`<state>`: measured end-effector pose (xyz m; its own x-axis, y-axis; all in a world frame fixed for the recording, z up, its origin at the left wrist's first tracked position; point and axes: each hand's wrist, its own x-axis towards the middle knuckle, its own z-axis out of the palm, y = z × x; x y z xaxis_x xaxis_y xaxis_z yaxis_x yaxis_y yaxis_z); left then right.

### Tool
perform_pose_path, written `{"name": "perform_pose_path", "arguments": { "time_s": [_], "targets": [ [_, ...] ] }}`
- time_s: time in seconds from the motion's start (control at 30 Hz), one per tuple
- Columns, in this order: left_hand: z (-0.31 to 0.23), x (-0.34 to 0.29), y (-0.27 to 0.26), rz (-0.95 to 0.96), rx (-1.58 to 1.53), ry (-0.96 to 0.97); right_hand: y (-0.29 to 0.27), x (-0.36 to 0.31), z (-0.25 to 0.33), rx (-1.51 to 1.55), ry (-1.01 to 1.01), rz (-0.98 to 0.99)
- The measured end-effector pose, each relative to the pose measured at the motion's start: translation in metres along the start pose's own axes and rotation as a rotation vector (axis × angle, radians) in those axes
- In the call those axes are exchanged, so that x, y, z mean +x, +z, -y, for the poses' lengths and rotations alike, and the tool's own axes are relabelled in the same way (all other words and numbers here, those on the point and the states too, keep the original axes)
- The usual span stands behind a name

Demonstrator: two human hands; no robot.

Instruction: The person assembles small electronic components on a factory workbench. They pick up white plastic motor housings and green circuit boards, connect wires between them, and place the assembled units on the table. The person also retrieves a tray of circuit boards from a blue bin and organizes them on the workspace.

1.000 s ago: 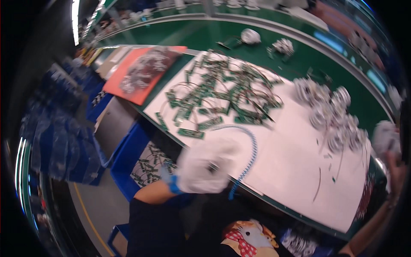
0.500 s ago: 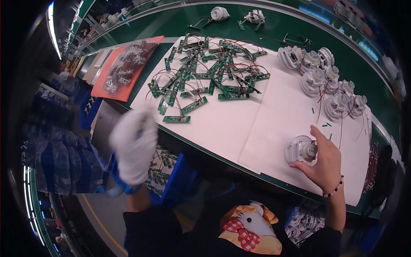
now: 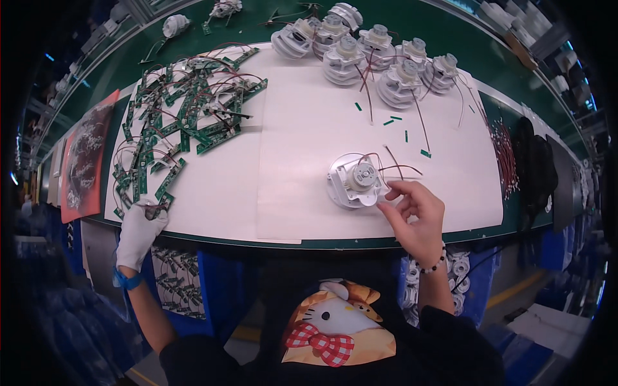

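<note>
My left hand [image 3: 141, 233], in a white glove with a blue wrist strap, is closed at the near edge of a pile of wired green circuit boards [image 3: 149, 138]. Its fingertips pinch a circuit board [image 3: 166, 201], partly hidden by the glove. My bare right hand [image 3: 418, 215] has thumb and index finger at the right corner of a white motor housing [image 3: 360, 181], loosely gripping it. This housing stands on the white sheet, its round silver motor facing up. Dark red wires [image 3: 400, 168] stick out to its right.
Several white motor housings [image 3: 344, 61] with wires stand at the back of the white sheet [image 3: 302, 167]. Small green strips [image 3: 393, 121] lie before them. A wire bundle [image 3: 505, 157] lies right; a bagged orange sheet [image 3: 84, 161] left. Blue bins [image 3: 222, 283] sit under the bench edge.
My left hand has come from off the bench edge to the circuit boards and closed there. My right hand has shifted to the housing's right corner. The whole view has turned rightward.
</note>
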<state>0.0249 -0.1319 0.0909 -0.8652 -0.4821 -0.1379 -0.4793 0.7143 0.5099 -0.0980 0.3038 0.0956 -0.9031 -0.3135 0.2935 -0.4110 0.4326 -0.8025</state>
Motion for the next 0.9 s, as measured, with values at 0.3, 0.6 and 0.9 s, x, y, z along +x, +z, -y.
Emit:
{"name": "perform_pose_path", "arguments": {
  "time_s": [0.3, 0.6, 0.9],
  "targets": [
    [-0.064, -0.046, -0.027, -0.208, -0.438, 0.236, -0.028, 0.046, 0.007, -0.210, -0.115, 0.108],
    [-0.156, -0.074, 0.048, 0.176, -0.948, 0.094, -0.062, 0.050, 0.008, 0.031, 0.429, 0.655],
    [-0.189, -0.082, 0.096, 0.714, -0.983, -0.116, -0.006, -0.035, 0.006, 1.407, 0.652, 0.552]
  ]
}}
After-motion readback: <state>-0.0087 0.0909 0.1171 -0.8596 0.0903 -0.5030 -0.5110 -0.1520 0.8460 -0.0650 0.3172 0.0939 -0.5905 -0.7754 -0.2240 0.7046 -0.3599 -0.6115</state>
